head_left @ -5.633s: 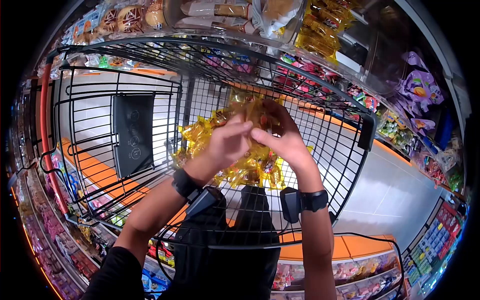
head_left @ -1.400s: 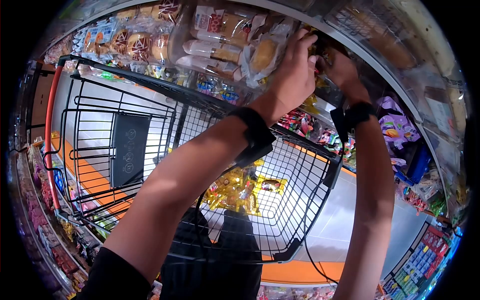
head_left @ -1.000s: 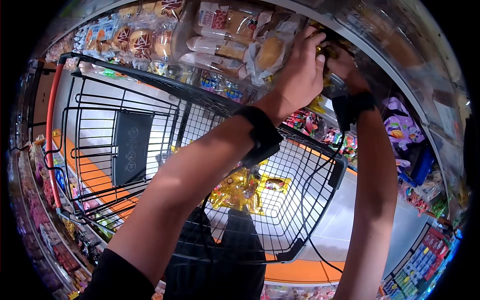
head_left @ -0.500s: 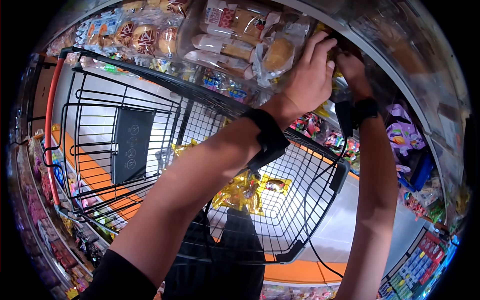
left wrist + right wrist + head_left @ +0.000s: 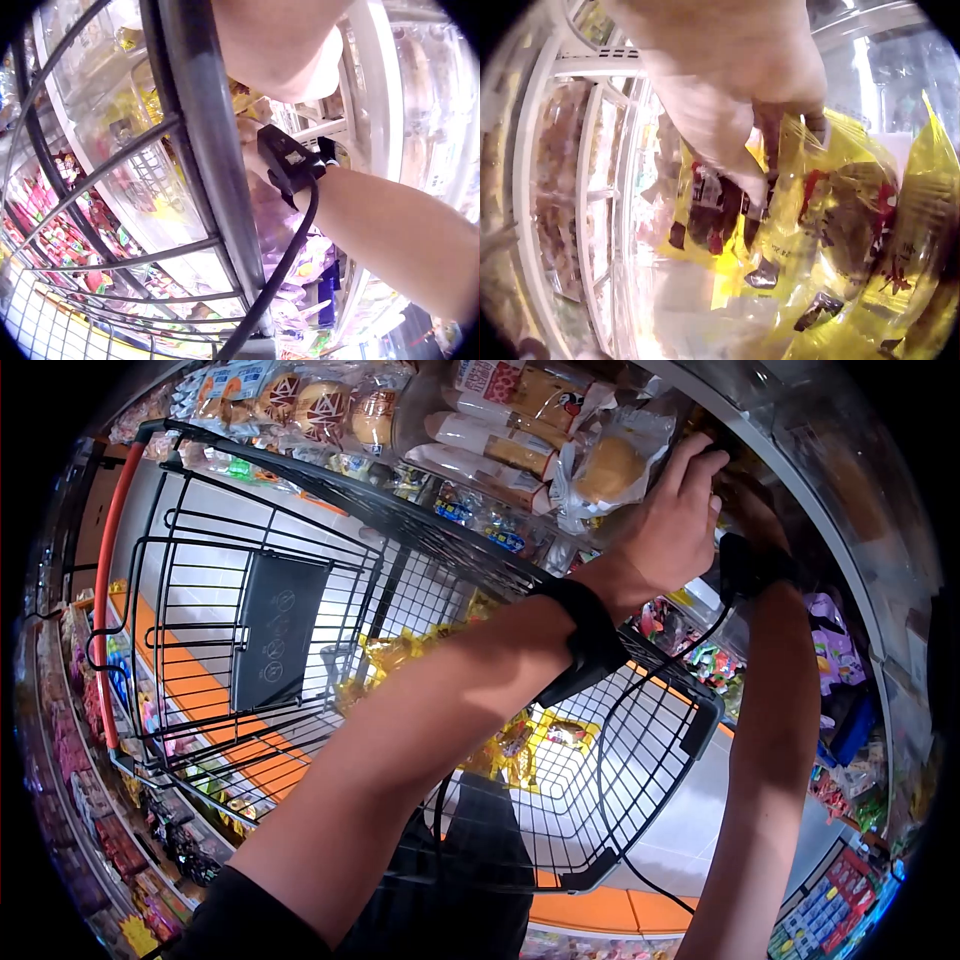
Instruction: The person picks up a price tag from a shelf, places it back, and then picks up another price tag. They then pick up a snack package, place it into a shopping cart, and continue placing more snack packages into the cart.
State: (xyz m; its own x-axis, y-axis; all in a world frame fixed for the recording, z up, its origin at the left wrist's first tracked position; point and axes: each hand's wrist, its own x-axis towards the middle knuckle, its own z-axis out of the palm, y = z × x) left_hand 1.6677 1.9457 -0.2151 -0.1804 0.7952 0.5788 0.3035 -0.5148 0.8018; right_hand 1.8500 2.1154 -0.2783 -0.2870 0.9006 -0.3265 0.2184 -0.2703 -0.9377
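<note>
My right hand reaches down into a clear shelf bin and pinches a yellow snack packet between thumb and fingers. More yellow packets with dark contents and red print stand beside it. In the head view that hand is in shadow, partly behind the bin's contents. My left hand is over the bin's near side, back of the hand up and fingers bent forward; its palm side is hidden, and I cannot tell what it holds. Yellow packets lie in the shopping cart below, partly covered by my left forearm.
The black wire shopping cart stands between me and the shelf, its rim under my left arm. Wrapped bread fills the neighbouring bin. Purple packets hang to the right. A black cable runs from my right wrist across the cart.
Earlier both hands were over the packets in the cart; they then went to the shelf bin. In the last half second both have shifted right in the head view, with the right reaching deeper.
</note>
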